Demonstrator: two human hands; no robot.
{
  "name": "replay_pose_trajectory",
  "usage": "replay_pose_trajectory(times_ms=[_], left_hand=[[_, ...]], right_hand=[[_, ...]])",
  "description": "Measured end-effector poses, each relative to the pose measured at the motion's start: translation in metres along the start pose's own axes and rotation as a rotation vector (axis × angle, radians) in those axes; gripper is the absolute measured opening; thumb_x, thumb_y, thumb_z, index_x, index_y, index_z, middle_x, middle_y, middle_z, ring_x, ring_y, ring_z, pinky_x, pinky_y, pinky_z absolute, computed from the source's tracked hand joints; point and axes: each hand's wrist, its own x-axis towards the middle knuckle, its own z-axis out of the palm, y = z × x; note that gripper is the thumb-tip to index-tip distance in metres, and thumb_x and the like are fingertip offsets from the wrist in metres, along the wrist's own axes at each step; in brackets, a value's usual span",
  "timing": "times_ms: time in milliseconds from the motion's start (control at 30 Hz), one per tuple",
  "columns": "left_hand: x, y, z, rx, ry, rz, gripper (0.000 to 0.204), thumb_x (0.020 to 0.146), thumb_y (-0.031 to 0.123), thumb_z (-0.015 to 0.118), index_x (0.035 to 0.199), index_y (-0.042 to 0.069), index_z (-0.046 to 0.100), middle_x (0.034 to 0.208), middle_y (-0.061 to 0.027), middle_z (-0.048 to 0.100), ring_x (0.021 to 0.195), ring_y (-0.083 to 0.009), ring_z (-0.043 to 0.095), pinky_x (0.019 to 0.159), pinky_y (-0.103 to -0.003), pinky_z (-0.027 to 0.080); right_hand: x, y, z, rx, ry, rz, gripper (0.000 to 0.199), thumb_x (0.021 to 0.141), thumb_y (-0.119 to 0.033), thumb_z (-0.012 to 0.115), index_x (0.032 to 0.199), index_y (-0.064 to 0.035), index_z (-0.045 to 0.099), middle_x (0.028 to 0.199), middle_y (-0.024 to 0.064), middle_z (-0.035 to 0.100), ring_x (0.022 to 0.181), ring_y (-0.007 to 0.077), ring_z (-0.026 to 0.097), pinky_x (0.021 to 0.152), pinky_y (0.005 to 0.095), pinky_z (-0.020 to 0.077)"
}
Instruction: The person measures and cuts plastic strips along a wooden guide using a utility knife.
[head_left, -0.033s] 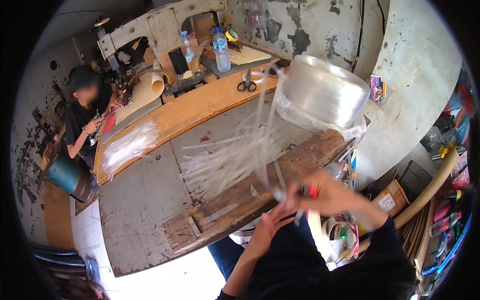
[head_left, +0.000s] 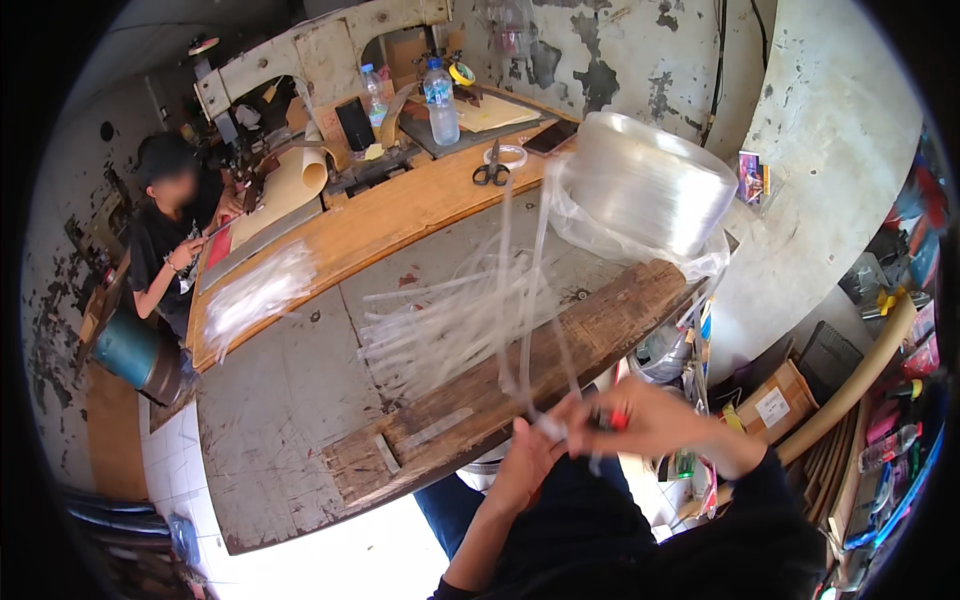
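Grip: your right hand (head_left: pixel 655 420) pinches a small red tool (head_left: pixel 617 419) and clear strip (head_left: pixel 527 300); your left hand (head_left: pixel 528 455) closes on the strip's lower end.
Edge: worn wooden plank (head_left: pixel 560 350) just beyond your fingers.
Ahead: cut clear strips (head_left: pixel 440 330) piled, clear roll (head_left: pixel 650 185) further out.
Room: grey tabletop (head_left: pixel 290 400) bare off to the left.

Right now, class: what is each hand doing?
Left hand: closed, pinching the clear plastic strip.
Right hand: closed on a small red-and-black tool at the strip.
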Motion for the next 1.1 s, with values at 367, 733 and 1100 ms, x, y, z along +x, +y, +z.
replay_pose_trajectory(times_ms=[367, 733, 1100], left_hand=[[-0.051, 0.056, 0.031, 0.194, -0.247, 0.0, 0.038, 0.096, 0.025, 0.033, 0.11, -0.005, 0.052, 0.054, -0.0029, 0.047, 0.043, -0.009, 0.04, 0.046, -0.022, 0.033], [-0.13, 0.049, -0.003, 0.448, -0.677, -0.538, 0.036, 0.094, 0.034, 0.038, 0.101, 0.002, 0.053, 0.058, -0.0016, 0.049, 0.05, -0.0108, 0.044, 0.05, -0.025, 0.036], [-0.181, 0.019, -0.029, 0.402, -0.171, -0.601, 0.041, 0.093, 0.043, 0.038, 0.09, 0.006, 0.056, 0.062, -0.0005, 0.047, 0.056, -0.0114, 0.044, 0.052, -0.026, 0.036]], right_hand=[[-0.131, 0.087, -0.008, 0.566, 0.349, 0.114, 0.02, 0.086, -0.018, 0.059, 0.092, 0.0007, 0.062, 0.088, 0.0098, 0.064, 0.053, 0.0094, 0.055, 0.047, 0.0234, 0.0442], [-0.045, 0.105, -0.115, 0.573, 1.33, 0.072, 0.04, 0.09, -0.033, 0.052, 0.11, 0.0021, 0.052, 0.105, 0.015, 0.061, 0.054, 0.0035, 0.042, 0.044, 0.0167, 0.0339], [-0.044, 0.099, -0.217, 0.826, 1.062, 0.137, 0.016, 0.089, -0.019, 0.053, 0.098, -0.0053, 0.053, 0.069, -0.0058, 0.054, 0.041, 0.0, 0.03, 0.035, 0.0145, 0.0261]])
